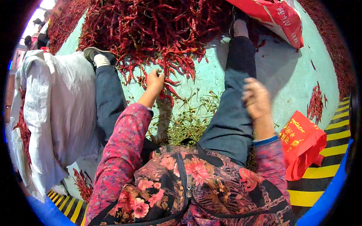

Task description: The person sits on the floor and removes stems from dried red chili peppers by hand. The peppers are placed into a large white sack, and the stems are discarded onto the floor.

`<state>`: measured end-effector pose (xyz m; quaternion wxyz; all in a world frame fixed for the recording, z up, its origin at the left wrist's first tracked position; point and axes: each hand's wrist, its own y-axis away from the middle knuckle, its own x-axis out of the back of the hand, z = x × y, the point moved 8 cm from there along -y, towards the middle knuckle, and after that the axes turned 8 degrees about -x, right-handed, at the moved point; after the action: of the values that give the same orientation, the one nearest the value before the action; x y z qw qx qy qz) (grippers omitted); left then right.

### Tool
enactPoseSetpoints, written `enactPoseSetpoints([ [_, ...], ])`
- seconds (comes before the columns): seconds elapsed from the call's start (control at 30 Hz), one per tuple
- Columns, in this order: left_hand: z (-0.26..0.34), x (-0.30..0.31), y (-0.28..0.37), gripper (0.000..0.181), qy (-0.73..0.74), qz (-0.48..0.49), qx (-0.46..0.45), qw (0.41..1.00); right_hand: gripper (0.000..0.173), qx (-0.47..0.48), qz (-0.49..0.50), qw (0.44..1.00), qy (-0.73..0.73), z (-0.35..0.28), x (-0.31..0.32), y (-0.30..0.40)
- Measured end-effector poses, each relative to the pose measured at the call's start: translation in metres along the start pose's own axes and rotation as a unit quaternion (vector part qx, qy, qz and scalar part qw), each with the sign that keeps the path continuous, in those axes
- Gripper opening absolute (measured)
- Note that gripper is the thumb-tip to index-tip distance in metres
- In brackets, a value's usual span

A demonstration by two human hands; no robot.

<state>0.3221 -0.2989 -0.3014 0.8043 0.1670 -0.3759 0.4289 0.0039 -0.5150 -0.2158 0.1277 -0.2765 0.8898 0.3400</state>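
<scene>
My left hand [155, 81] is closed at the near edge of a large heap of dried red chili peppers [150, 31]. Several chili peppers [170, 91] fan out from under its palm and beside the wrist. My right hand [256, 99] is raised over my right leg, blurred by motion with its fingers curled; whether anything is in it cannot be made out. Between my legs lies a loose pile of green-tan chili stems [189, 124] on the pale green floor [210, 67].
White woven sacks [70, 104] stand against my left leg. A red printed bag [301, 144] lies at right, with loose chili peppers [316, 104] beyond it. Another red sack [285, 22] is at upper right. Yellow-black floor stripes [316, 182] border the area. People [39, 34] appear at far left.
</scene>
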Motion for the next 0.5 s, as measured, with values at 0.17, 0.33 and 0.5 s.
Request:
enactPoseSetpoints([
  [0.17,-0.019,-0.043,-0.029,0.032,-0.112,-0.149,0.041,0.982,0.021,-0.136,-0.154,0.977,0.054,0.129,-0.116,0.002],
  [0.33,0.035,-0.029,0.031,0.014,0.355,-0.173,0.090,0.914,0.022,-0.120,-0.090,0.965,0.214,0.170,-0.103,-0.032],
  [0.5,0.056,-0.018,0.099,0.018,0.415,-0.175,0.151,0.880,0.018,-0.011,-0.185,0.922,0.339,0.172,-0.133,-0.025],
])
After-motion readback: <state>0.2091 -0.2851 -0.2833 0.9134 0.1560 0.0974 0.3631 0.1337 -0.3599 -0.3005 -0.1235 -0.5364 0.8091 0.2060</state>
